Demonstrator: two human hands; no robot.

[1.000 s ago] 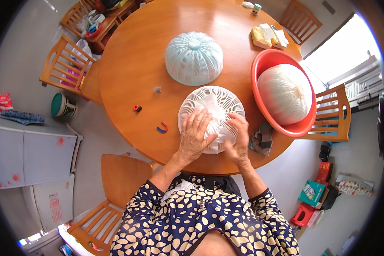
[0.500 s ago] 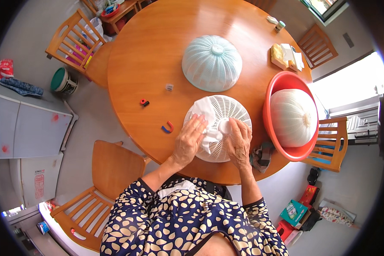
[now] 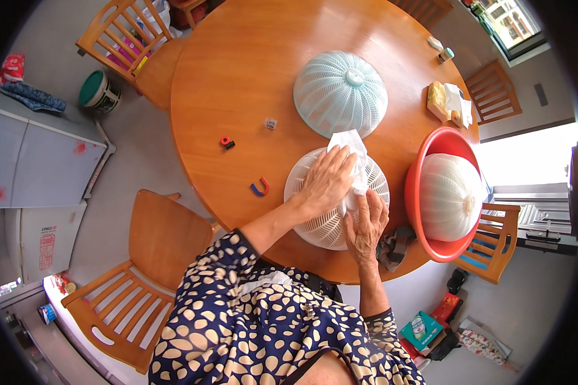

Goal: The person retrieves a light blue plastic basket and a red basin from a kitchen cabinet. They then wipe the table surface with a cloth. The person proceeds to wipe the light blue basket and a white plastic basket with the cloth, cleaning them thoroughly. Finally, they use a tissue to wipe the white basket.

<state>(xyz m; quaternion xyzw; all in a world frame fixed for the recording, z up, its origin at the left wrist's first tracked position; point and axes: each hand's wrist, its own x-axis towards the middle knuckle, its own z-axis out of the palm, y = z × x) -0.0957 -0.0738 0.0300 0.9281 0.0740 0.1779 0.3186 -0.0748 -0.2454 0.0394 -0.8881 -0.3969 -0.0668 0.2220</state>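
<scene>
A white mesh food cover (image 3: 318, 230), dome-shaped and ribbed, lies on the table right in front of me. My left hand (image 3: 327, 178) presses a crumpled white wipe (image 3: 351, 142) against its far side, the fingers closed over it. Whether the wipe is paper or cloth I cannot tell. On the right of the cover, my right hand (image 3: 366, 224) grips it with bent fingers beside the lower end of the wipe. The cover's top knob is hidden by hands and wipe. Just beyond stands a pale blue mesh cover (image 3: 340, 93).
At right, a red basin (image 3: 412, 192) holds another white mesh cover (image 3: 448, 192). A dark cloth (image 3: 395, 247) lies by the table edge. On the round wooden table (image 3: 231, 77) are a red-blue horseshoe magnet (image 3: 261, 187), small red and black pieces (image 3: 227, 143), a clear little box (image 3: 271, 123) and tissues (image 3: 455, 102).
My left hand has slid away from me and rightward with the wipe, across the cover's top. My right hand has shifted slightly nearer me, off the knob area. The whole view has tilted a little.
</scene>
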